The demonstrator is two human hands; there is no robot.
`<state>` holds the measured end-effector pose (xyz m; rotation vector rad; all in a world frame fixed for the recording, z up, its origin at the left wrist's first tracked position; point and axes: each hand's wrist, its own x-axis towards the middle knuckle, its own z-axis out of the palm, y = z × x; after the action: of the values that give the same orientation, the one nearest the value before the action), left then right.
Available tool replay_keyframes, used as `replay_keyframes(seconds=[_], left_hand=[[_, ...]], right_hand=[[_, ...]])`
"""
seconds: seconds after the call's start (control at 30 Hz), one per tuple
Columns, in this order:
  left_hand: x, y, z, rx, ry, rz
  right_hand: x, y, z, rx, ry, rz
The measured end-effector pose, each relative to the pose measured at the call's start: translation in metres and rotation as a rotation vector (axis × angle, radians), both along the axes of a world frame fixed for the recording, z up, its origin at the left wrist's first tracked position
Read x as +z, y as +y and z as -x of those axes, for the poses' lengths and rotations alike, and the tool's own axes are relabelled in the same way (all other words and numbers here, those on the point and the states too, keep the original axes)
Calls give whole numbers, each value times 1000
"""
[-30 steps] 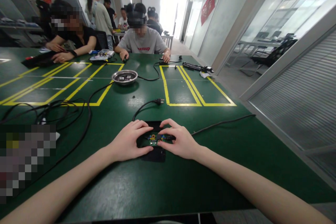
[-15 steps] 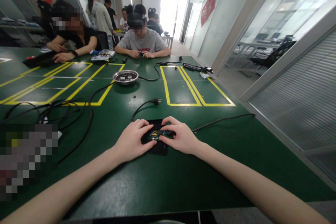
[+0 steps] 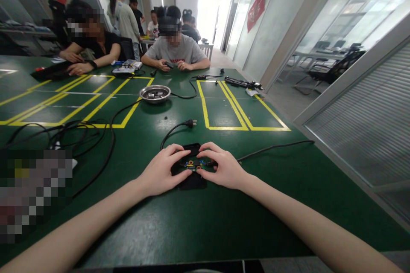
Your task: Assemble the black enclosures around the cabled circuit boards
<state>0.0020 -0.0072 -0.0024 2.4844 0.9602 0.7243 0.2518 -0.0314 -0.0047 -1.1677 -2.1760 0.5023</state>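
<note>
Steel bowl (image 3: 160, 101): stands on your worktop (image 3: 256, 213) at 11 o'clock from the circuit board (image 3: 193, 166) and holds several small metal pieces (image 3: 156, 94), too small to tell apart.
Black casing (image 3: 194, 146): shows a rimmed part just beyond the board at 12 o'clock and a flat dark part at 6 o'clock, nearer you; your hands hide the sides, so you cannot tell whether these parts join, or whether the board sits inside.
Circuit board: lies between your two hands, with copper-coloured coils (image 3: 191, 163) and bluish wires on it.
Left hand (image 3: 162, 170): is at 9 o'clock, fingers arched over the far side, thumb tip at the board's near edge; you cannot tell whether it pinches anything.
Right hand (image 3: 226, 168): is at 3 o'clock, fingers and thumb parted around the board's end, thumb tip just beside a coil; its grip is likewise unclear.
Black cable (image 3: 277, 149): emerges beyond your right hand and runs toward 3 o'clock.
Plug (image 3: 191, 123): lies at 12 o'clock past the casing, prongs toward 3 o'clock, its cord curving back to your left hand.
Loose cables (image 3: 110, 145): tangle toward 10 o'clock.
</note>
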Motion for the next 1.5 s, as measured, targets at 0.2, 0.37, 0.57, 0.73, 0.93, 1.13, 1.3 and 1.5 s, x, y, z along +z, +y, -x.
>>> replay_keyframes(seconds=[0.2, 0.37, 0.57, 0.73, 0.93, 1.13, 1.3, 1.5], left_hand=[[5, 3, 3, -55, -78, 99], [3, 5, 2, -11, -118, 137], [0, 8, 2, 12, -129, 151], [-1, 10, 2, 11, -104, 143], [-2, 13, 4, 20, -56, 71], [-3, 13, 4, 20, -42, 43], [-3, 12, 4, 0, -18, 15], [-2, 12, 4, -1, 0, -36]], right_hand=[[-1, 3, 0, 40, 10, -6], [-4, 2, 0, 34, -19, -6], [-3, 0, -1, 19, -11, -11], [-1, 0, -1, 17, -17, -29], [-4, 1, 2, -50, -58, -60], [-6, -2, 7, -95, -92, -116], [-6, -6, 9, -106, -150, -154], [-2, -6, 6, -87, -129, -151]])
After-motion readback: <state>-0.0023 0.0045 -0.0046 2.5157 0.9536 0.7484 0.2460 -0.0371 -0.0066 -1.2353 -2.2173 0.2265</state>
